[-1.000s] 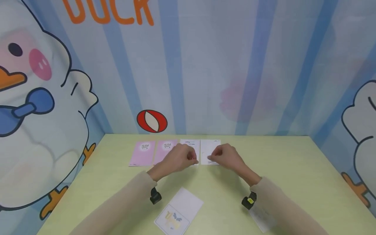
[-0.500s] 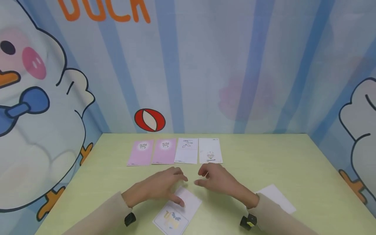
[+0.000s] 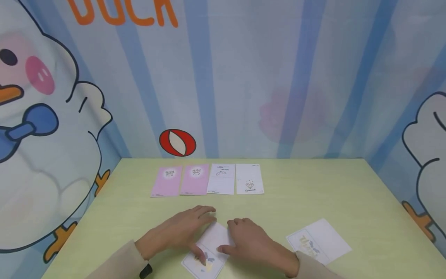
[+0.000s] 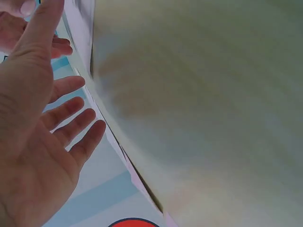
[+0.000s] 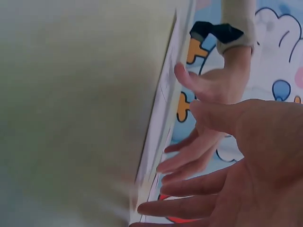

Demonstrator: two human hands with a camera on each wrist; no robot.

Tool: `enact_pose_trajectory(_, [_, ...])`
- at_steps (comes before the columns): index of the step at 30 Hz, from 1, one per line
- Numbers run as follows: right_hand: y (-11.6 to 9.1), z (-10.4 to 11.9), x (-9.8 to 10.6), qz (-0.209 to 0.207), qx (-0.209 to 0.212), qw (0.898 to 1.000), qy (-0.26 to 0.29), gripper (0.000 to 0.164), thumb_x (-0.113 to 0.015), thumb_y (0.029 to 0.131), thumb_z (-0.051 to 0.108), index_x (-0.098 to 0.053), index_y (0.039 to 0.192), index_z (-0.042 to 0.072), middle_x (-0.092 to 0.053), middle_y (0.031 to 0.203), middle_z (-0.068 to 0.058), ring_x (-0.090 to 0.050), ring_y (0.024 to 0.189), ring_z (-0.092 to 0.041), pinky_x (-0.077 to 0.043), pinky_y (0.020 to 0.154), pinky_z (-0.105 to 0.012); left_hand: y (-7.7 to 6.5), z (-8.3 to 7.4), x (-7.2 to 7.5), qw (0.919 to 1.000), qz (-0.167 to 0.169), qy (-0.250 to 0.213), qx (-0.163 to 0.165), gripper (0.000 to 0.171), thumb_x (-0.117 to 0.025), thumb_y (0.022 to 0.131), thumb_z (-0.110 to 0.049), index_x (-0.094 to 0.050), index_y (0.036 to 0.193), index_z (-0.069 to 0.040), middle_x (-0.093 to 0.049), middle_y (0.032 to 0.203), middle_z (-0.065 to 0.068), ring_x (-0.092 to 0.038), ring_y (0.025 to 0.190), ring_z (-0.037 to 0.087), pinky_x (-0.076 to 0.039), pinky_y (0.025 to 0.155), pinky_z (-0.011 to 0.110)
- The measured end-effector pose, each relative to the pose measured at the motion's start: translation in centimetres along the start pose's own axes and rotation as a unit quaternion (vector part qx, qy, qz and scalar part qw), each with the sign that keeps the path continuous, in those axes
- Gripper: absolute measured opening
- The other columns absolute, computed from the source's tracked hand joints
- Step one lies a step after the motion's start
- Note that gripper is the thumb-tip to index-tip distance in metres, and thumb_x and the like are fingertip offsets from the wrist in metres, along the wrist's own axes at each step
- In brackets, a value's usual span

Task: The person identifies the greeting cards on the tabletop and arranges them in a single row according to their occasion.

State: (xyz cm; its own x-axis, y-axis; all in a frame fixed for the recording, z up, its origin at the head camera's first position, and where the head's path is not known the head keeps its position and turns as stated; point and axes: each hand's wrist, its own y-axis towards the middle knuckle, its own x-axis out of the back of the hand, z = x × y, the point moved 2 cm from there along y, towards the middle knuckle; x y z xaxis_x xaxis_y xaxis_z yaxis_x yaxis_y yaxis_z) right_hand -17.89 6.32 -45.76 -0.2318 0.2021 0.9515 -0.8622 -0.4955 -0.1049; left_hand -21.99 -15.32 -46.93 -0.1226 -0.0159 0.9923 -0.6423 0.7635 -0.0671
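Note:
A white card (image 3: 213, 241) with a framed yellow and blue print lies slanted on the table near the front. My left hand (image 3: 179, 231) is over its left side, fingers spread and thumb above the print. On its right side is my right hand (image 3: 252, 241), fingers lightly bent and thumb reaching over the card. In the left wrist view the left hand (image 4: 45, 127) has its fingers apart with nothing between them. The right wrist view has the right hand (image 5: 265, 165) with fingers extended, by the card's edge (image 5: 154, 123). Whether either hand touches the card I cannot tell.
Along the back of the pale yellow table (image 3: 313, 193) lies a row: two pink cards (image 3: 166, 182), a white card with a small drawing (image 3: 221, 179) and one with a diamond drawing (image 3: 250, 179). Another printed white card (image 3: 324, 238) lies at the right, partly under the right sleeve.
Both hands have drawn back from the row of cards at the back to the slanted card in front. The card at the right is now more exposed.

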Motion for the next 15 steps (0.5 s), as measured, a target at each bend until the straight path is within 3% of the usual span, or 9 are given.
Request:
enact_pose_trajectory(5, [-0.7,1.2,-1.5,0.02,-0.022,0.998,-0.052,0.093,-0.069,0.091,0.067,-0.054,0.145,-0.008,-0.058,0.149,-0.029,-0.055,0.14,-0.048,-0.047,0.116,-0.058,-0.1,-0.5,-0.6,0.9998,0.004,-0.006,-0.017,0.115,-0.079,0.064,-0.079,-0.051,0.154,-0.014,-0.045,0.166,0.006,-0.046,0.151,0.024,-0.047,0.12,0.042])
enact_pose_trajectory(10, [-1.1,1.6,-2.3,0.054,-0.049,0.995,-0.073,0.109,-0.067,0.087,0.075,-0.045,0.152,-0.01,-0.043,0.159,-0.034,-0.042,0.15,-0.052,-0.041,0.119,-0.063,0.1,-1.0,-0.9,0.9992,0.017,-0.022,-0.029,0.119,-0.079,0.066,-0.079,-0.044,0.16,-0.013,-0.037,0.171,0.006,-0.039,0.158,0.025,-0.041,0.125,0.043])
enact_pose_trajectory(15, [-1.2,1.7,-2.5,0.087,-0.056,0.991,-0.087,0.113,-0.064,0.087,0.078,-0.042,0.155,-0.009,-0.037,0.164,-0.033,-0.036,0.154,-0.049,-0.038,0.122,-0.061,0.3,-1.4,-1.2,0.9985,0.03,-0.029,-0.036,0.121,-0.078,0.069,-0.078,-0.041,0.161,-0.01,-0.035,0.172,0.007,-0.037,0.159,0.027,-0.038,0.126,0.043])
